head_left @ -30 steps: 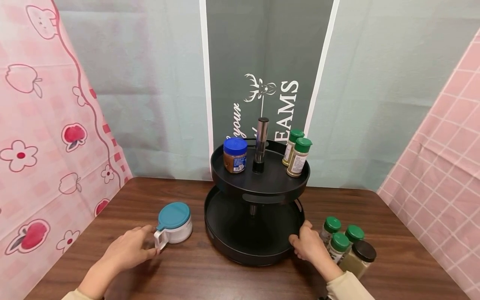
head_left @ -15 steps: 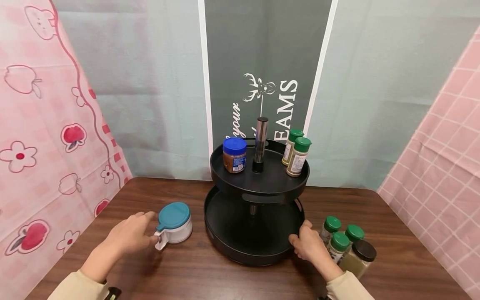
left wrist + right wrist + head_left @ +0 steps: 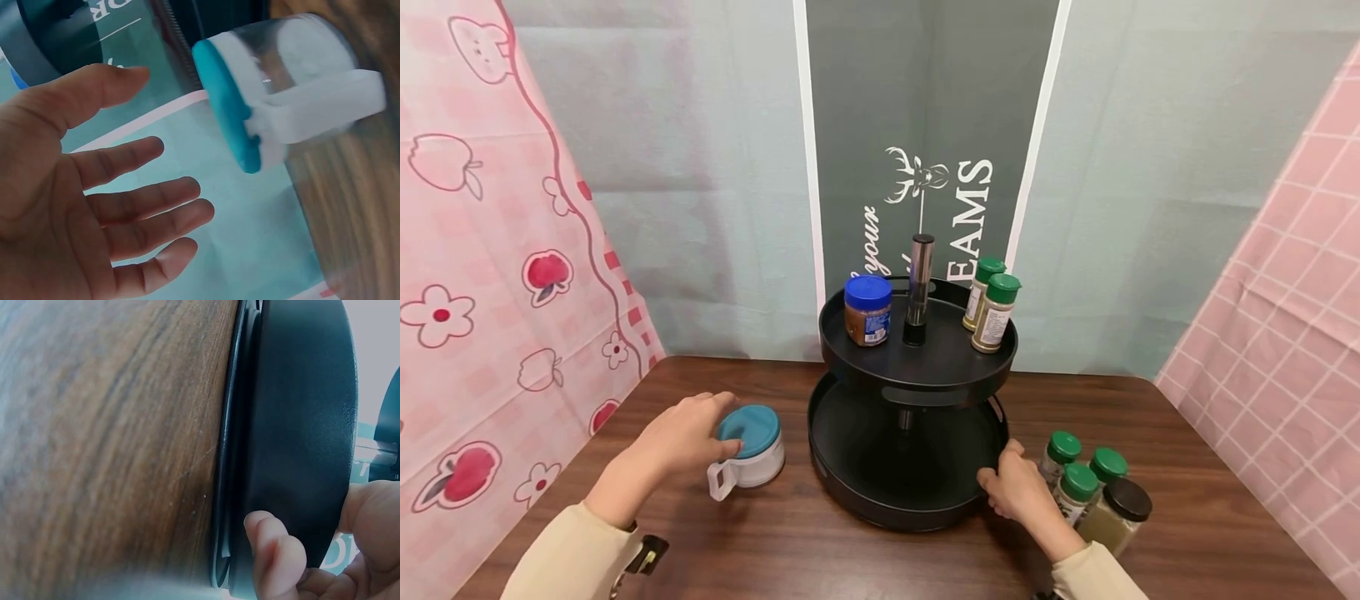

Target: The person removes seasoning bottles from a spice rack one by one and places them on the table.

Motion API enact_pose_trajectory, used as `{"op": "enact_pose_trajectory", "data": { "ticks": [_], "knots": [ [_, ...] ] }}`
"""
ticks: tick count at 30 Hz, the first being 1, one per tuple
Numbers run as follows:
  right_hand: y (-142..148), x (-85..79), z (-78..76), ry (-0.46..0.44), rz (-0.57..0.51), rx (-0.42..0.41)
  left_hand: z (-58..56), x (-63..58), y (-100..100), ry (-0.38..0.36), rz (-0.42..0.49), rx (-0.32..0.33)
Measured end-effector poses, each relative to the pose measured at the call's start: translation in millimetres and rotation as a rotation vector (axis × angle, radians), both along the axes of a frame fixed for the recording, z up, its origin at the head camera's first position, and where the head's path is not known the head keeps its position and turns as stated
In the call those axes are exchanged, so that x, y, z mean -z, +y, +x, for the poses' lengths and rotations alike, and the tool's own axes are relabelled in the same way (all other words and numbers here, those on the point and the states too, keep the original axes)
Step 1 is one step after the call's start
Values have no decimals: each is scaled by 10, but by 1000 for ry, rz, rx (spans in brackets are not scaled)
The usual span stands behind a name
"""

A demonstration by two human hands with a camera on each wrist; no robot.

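Logging near to far from my station. Right grip (image 3: 1015,492), a bare hand: grasping the round black lower tray (image 3: 898,518) at its right front, digits curled over the rim and against the outer wall. Left grip (image 3: 681,437), also a bare hand: released, fingers and thumb spread apart, nothing held.

Key relation: the squat clear plastic-looking jar (image 3: 763,471) with teal lid (image 3: 752,427) and white handle (image 3: 328,106) lies just beyond the left fingertips, rightward and lower. It stands upright on the brown wood-grain desk (image 3: 820,567), axis vertical, handle turned near-left, roughly below the left thumb. Head view has hand overlapping lid; left wrist view shows a gap, so I log no contact. Left grip is clearly nearer; the lower tray sits between jar and right grip. My judgement: fingers line up with the lid's far side, thumb with its near side.

Farther up: round black upper tray (image 3: 917,368), carrying a blue-lidded brown jar (image 3: 867,325).
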State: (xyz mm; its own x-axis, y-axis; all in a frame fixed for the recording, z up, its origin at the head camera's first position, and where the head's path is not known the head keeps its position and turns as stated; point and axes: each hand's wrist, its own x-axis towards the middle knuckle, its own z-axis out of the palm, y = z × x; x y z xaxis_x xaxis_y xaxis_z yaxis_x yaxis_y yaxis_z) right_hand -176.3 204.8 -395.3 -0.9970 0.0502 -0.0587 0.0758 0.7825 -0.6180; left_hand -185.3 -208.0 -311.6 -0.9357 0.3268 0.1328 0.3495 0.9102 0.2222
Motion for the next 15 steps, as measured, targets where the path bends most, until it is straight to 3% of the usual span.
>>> {"op": "enact_pose_trajectory", "data": {
  "ticks": [15],
  "knots": [
    [16,-14,-5,-41,24,-7,-111,-250,130,45,79,102]
  ]
}}
